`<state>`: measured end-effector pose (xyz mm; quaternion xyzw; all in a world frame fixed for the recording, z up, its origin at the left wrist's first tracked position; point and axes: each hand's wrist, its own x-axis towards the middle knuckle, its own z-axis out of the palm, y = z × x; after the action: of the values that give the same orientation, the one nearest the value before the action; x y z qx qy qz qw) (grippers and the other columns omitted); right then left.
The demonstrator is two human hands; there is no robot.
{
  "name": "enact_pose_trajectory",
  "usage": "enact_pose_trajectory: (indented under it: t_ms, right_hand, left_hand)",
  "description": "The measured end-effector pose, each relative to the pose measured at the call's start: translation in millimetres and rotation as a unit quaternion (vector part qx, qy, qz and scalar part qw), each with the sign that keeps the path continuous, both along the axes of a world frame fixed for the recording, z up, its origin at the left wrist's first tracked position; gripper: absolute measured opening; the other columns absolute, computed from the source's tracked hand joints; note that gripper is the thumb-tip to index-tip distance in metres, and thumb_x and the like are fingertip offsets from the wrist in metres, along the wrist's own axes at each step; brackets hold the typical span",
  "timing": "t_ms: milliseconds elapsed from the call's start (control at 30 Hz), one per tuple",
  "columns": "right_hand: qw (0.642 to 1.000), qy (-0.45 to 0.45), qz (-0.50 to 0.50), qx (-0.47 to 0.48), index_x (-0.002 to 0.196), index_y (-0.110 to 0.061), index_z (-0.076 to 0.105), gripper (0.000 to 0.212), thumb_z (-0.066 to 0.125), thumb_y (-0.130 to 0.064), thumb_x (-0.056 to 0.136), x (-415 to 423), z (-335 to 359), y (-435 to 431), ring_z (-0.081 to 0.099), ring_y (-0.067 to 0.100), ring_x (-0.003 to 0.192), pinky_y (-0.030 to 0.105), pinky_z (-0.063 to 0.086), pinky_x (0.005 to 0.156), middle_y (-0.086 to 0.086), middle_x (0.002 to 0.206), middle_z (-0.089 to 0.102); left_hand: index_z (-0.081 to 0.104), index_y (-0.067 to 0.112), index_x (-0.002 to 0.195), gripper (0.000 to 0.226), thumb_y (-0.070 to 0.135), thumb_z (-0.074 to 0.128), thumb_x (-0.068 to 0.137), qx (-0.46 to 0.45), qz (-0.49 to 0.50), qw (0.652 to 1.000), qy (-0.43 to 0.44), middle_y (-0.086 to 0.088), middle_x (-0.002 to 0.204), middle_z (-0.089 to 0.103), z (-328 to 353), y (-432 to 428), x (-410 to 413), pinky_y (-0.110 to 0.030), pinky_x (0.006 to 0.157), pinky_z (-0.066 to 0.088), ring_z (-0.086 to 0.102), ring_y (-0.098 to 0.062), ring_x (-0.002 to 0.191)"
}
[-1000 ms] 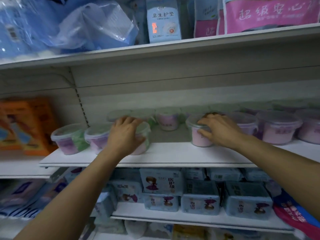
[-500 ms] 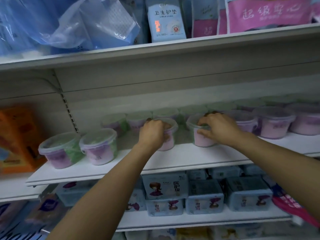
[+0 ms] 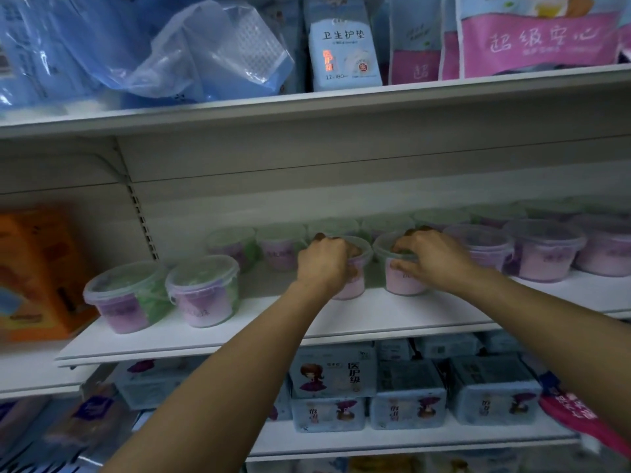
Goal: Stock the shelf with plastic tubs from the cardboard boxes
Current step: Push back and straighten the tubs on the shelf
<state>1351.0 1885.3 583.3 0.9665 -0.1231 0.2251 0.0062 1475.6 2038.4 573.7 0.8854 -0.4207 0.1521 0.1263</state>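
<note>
Clear plastic tubs with pink and green contents stand in rows on the white middle shelf (image 3: 341, 322). My left hand (image 3: 322, 262) grips one tub (image 3: 355, 285) from above, fingers curled over its lid. My right hand (image 3: 432, 259) grips the neighbouring tub (image 3: 401, 283) just to the right, thumb on its side and fingers over the lid. The two held tubs stand side by side on the shelf. Two more tubs (image 3: 205, 290) sit at the front left, and others (image 3: 543, 250) line the right and the back row. No cardboard box is in view.
An orange box (image 3: 37, 271) stands on the shelf at the left. Blue and pink packets (image 3: 341, 42) fill the shelf above. Blue packs (image 3: 406, 394) are stacked on the shelf below. A bare strip of the middle shelf lies in front of the held tubs.
My left hand has slid its tub rightward from beside the left pair to next to the right hand's tub. The right hand has kept its grip, almost unmoved.
</note>
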Motion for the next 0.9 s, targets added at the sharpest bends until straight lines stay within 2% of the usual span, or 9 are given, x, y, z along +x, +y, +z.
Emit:
enact_pose_trajectory:
  t_ms: [133, 233, 300, 400, 500, 600, 700, 767, 900]
  right_hand:
    - [1.0, 0.012, -0.01, -0.015, 0.114, -0.02, 0.064, 0.033, 0.056, -0.04, 0.09, 0.1, -0.8, 0.0, 0.059, 0.026, 0.099, 0.036, 0.05, 0.077, 0.005, 0.108, 0.065]
    - [0.998, 0.03, -0.034, -0.039, 0.108, -0.02, 0.064, 0.033, 0.049, -0.045, 0.092, 2.9, 2.9, 4.2, 0.059, 0.026, 0.098, 0.034, 0.046, 0.075, 0.005, 0.107, 0.065]
    - [0.997, 0.007, -0.043, -0.07, 0.107, -0.02, 0.064, 0.036, 0.044, -0.047, 0.093, 9.2, 7.1, 12.0, 0.057, 0.027, 0.099, 0.037, 0.044, 0.081, 0.005, 0.108, 0.064]
    - [0.998, -0.019, -0.013, -0.062, 0.119, -0.021, 0.058, 0.038, 0.043, -0.046, 0.094, 23.0, 11.9, 35.0, 0.054, 0.025, 0.106, 0.037, 0.044, 0.083, 0.005, 0.117, 0.06]
    - [0.997, 0.023, 0.037, -0.059, 0.13, -0.024, 0.052, 0.044, 0.044, -0.048, 0.094, 37.9, 11.0, 58.3, 0.053, 0.023, 0.11, 0.037, 0.043, 0.085, 0.004, 0.124, 0.058]
    - [0.996, 0.045, 0.057, -0.05, 0.122, -0.025, 0.056, 0.038, 0.047, -0.047, 0.092, 50.4, 4.4, 69.7, 0.056, 0.021, 0.098, 0.034, 0.046, 0.081, 0.004, 0.114, 0.062]
    - [0.995, 0.04, 0.057, -0.077, 0.108, -0.025, 0.061, 0.029, 0.051, -0.045, 0.089, 57.2, -1.3, 72.8, 0.056, 0.019, 0.082, 0.034, 0.049, 0.075, 0.001, 0.099, 0.064]
    - [0.994, 0.028, 0.055, -0.088, 0.107, -0.025, 0.062, 0.028, 0.053, -0.043, 0.088, 58.6, -2.2, 72.7, 0.057, 0.019, 0.08, 0.033, 0.049, 0.073, 0.0, 0.096, 0.064]
    - [0.996, 0.02, 0.061, -0.068, 0.111, -0.025, 0.063, 0.028, 0.055, -0.041, 0.088, 58.6, -2.3, 72.8, 0.058, 0.019, 0.083, 0.033, 0.049, 0.075, 0.0, 0.096, 0.064]
  left_hand:
    - [0.06, 0.032, 0.126, 0.047, 0.04, 0.069, 0.081, 0.033, -0.032, 0.998, 0.045, -0.003, 0.122, 0.064, 6.2, 3.3, 6.1, -0.043, 0.087, 0.053, 0.06, -0.027, 0.106]
    - [0.053, 0.031, 0.134, 0.048, 0.041, 0.062, 0.088, 0.003, -0.062, 0.992, 0.112, 0.0, 0.137, 0.056, 16.1, 28.1, 11.3, -0.042, 0.098, 0.048, 0.057, -0.023, 0.117]
    - [0.053, 0.03, 0.134, 0.046, 0.039, 0.06, 0.09, -0.018, -0.052, 0.993, 0.101, -0.001, 0.136, 0.057, 20.4, 51.7, 15.8, -0.04, 0.098, 0.047, 0.058, -0.023, 0.115]
    - [0.057, 0.034, 0.129, 0.042, 0.04, 0.06, 0.087, -0.027, -0.028, 0.999, 0.033, -0.002, 0.125, 0.064, 23.0, 92.1, 22.2, -0.041, 0.096, 0.047, 0.057, -0.027, 0.114]
    - [0.049, 0.036, 0.136, 0.053, 0.047, 0.06, 0.086, 0.039, 0.057, 0.997, -0.014, -0.001, 0.137, 0.053, 27.6, 135.8, 30.6, -0.043, 0.104, 0.037, 0.043, -0.03, 0.126]
    - [0.034, 0.031, 0.145, 0.075, 0.046, 0.069, 0.08, 0.131, 0.133, 0.982, 0.03, -0.004, 0.143, 0.044, 29.2, 174.7, 41.3, -0.045, 0.103, 0.038, 0.039, -0.033, 0.126]
    - [0.04, 0.027, 0.144, 0.067, 0.03, 0.068, 0.083, 0.161, 0.149, 0.975, 0.03, -0.007, 0.137, 0.053, 21.7, 188.8, 52.3, -0.039, 0.101, 0.042, 0.051, -0.031, 0.118]
    - [0.051, 0.028, 0.136, 0.054, 0.02, 0.062, 0.084, 0.142, 0.152, 0.978, -0.006, -0.007, 0.126, 0.063, 16.3, 188.1, 59.7, -0.038, 0.096, 0.047, 0.059, -0.03, 0.109]
    - [0.061, 0.022, 0.125, 0.046, 0.017, 0.062, 0.08, 0.076, 0.127, 0.989, -0.016, -0.008, 0.109, 0.07, 7.4, 168.7, 62.9, -0.038, 0.082, 0.054, 0.064, -0.03, 0.097]
